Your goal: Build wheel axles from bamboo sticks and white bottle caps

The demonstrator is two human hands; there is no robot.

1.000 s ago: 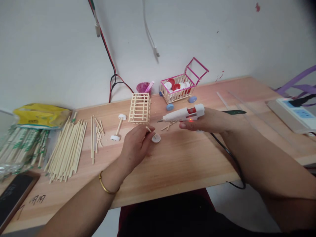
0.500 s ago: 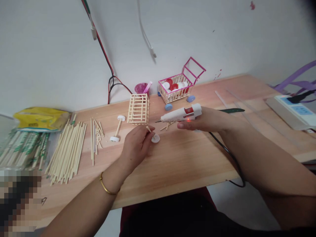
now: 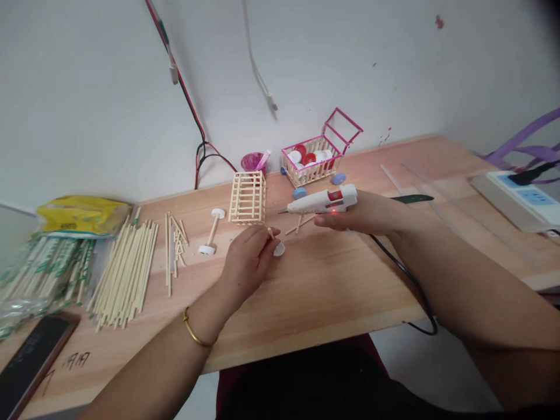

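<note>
My left hand (image 3: 249,259) pinches a short wooden stick (image 3: 270,233) upright, its lower end at a white bottle cap (image 3: 279,249) on the table; the fingers partly hide the cap. My right hand (image 3: 350,213) is wrapped round a white hot glue gun (image 3: 324,201) with a red light lit. The gun's nozzle points left, just above and apart from the stick. Behind my left hand stands a small basket frame of sticks (image 3: 247,198). Further left lies a stick axle with two white caps as wheels (image 3: 213,231).
A small pink-edged cart (image 3: 312,160) holding red and white caps stands by the wall, beside a pink cup (image 3: 252,162). Loose sticks (image 3: 125,274), packaged sticks (image 3: 48,262) and a phone (image 3: 37,361) lie left. A power strip (image 3: 520,195) sits right; the gun's cord (image 3: 398,265) hangs over the table edge.
The camera view has shifted slightly, bringing the phone at lower left into clear sight. My left hand has tilted the stick a little; the glue gun is held about the same.
</note>
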